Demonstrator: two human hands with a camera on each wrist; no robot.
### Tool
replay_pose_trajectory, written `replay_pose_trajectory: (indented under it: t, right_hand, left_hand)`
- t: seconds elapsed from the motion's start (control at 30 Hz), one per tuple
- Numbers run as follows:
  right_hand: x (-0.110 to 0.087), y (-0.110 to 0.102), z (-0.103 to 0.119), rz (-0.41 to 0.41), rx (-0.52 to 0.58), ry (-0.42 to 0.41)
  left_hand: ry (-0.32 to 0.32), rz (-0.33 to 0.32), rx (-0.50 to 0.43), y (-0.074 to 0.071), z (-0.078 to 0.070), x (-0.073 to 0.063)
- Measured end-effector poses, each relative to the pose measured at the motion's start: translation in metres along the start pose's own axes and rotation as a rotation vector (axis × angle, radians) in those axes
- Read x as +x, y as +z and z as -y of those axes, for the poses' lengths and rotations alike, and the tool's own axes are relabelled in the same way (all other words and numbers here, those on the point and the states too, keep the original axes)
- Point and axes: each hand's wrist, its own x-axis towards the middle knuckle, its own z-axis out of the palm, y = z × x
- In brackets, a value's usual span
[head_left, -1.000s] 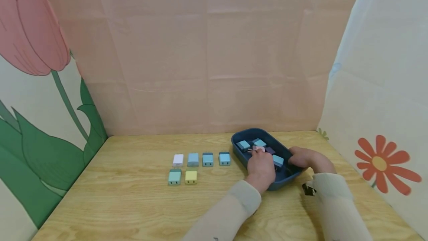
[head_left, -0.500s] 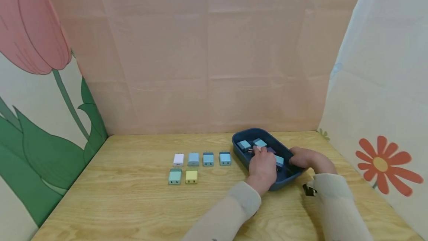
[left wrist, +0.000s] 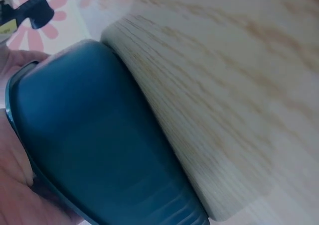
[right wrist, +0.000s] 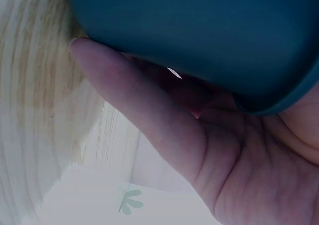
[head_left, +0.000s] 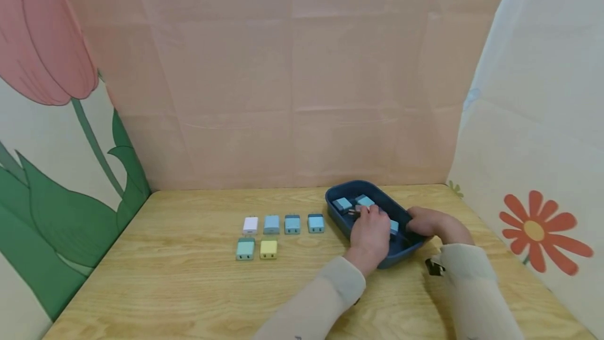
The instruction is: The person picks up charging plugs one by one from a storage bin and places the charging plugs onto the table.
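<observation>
A dark blue plastic bin (head_left: 340, 193) stands on the wooden table, holding several charger plugs. My left hand (head_left: 370, 235) reaches in over the near side, its fingertips bunched on a pink charger plug that they nearly cover; metal prongs (head_left: 353, 211) stick out to the left of them. Light blue charger plugs (head_left: 342, 204) lie just beyond the fingers, and another blue plug (head_left: 394, 226) shows right of the hand. My right hand (head_left: 427, 222) grips the bin's right end over the rim. In the right wrist view, a finger (right wrist: 144, 105) lies along the outer wall.
Left of the bin, charger plugs lie in two rows. The back row runs from a white plug (head_left: 250, 225) to a blue one (head_left: 316, 223); in front are a mint green plug (head_left: 245, 249) and a yellow plug (head_left: 269, 249). A pink sheet (head_left: 292, 77) hangs behind the table.
The left fingers have shifted slightly over the pink charger plug, covering more of it. The right hand and the bin stay in place.
</observation>
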Motion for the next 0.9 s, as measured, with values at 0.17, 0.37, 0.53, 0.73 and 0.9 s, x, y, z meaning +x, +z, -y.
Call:
replay_pose_trajectory:
  t: [0.17,0.37,0.53,0.73,0.9]
  right_hand:
    - [-0.001,-0.001,0.001,0.002,-0.005,-0.016]
    - [-0.001,-0.001,0.001,0.005,0.003,0.015]
    - [0.0,-0.001,0.002,0.014,0.018,0.04]
    - [0.001,-0.001,0.002,0.025,0.047,0.057]
    - [0.002,0.0,-0.002,0.026,0.056,0.064]
  left_hand:
    - [0.029,-0.025,-0.034,-0.004,0.002,-0.003]
    - [0.062,-0.047,-0.064,-0.008,0.007,-0.006]
    - [0.085,-0.08,-0.092,-0.013,0.021,-0.008]
    - [0.096,-0.152,-0.154,-0.021,0.041,-0.014]
    - [0.147,-0.236,-0.16,-0.022,0.054,-0.022]
